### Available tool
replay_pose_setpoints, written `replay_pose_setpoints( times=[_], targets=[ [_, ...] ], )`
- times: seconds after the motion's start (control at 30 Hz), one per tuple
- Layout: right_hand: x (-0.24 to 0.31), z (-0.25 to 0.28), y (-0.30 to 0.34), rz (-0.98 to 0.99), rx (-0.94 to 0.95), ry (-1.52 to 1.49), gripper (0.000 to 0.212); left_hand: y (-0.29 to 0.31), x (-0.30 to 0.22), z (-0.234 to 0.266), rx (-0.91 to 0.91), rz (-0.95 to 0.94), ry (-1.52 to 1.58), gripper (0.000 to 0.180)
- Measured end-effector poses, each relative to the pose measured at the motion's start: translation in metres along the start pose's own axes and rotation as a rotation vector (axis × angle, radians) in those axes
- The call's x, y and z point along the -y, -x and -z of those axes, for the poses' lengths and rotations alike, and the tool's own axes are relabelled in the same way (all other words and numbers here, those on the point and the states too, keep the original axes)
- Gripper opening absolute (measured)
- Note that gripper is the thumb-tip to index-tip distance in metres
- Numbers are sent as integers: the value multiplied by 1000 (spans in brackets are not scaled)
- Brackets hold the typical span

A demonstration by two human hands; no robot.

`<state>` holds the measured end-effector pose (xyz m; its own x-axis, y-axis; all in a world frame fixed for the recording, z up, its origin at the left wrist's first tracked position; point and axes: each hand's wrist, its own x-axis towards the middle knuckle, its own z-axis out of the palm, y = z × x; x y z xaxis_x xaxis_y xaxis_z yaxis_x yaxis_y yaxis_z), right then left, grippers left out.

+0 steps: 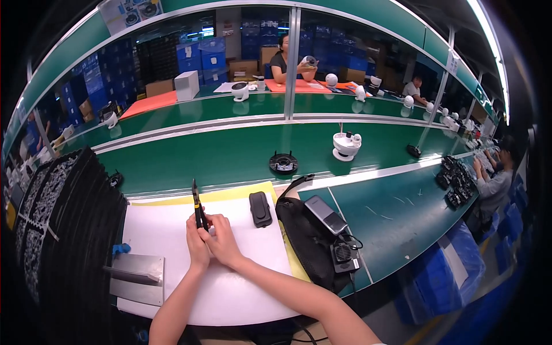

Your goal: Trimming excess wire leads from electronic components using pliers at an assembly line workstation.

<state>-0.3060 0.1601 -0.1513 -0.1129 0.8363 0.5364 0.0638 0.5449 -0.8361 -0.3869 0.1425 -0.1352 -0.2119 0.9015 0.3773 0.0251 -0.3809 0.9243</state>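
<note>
Both hands meet in front of me over a white sheet (253, 287), closed around black-and-yellow pliers (197, 202) whose narrow jaws point away from me. My left hand (197, 248) wraps the handles from the left. Against them from the right, my right hand (224, 240) presses its curled fingers. The grips are partly hidden by the fingers. To the right of my hands lies a small black case (260, 209). A metal plate (137, 280) with an upright fin rests left of my forearms, beside a small blue piece (121, 248).
Stacked black trays (75, 224) stand at left. A black bag (299, 241), grey power bank (325, 214) and small black device (344, 256) lie at right. The green conveyor (230, 152) carries a black round part (283, 163) and white camera housing (347, 145). Other people work beyond and at right.
</note>
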Motion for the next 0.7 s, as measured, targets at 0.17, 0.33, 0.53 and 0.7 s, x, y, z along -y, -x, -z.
replay_pose_setpoints(
  times=[0.17,0.33,0.53,0.7],
  targets=[
    [-9,3,0,-15,49,-39,57,-3,16,3,-10,-43,-56,63],
    [-7,-1,-1,-39,61,-54,57,-3,13,4,-73,-50,-28,66],
    [-1,0,0,-110,126,30,44,-4,18,9,-65,21,22,65],
    [5,4,0,-159,46,-112,38,-6,16,0,-50,-106,-59,46]
  ],
)
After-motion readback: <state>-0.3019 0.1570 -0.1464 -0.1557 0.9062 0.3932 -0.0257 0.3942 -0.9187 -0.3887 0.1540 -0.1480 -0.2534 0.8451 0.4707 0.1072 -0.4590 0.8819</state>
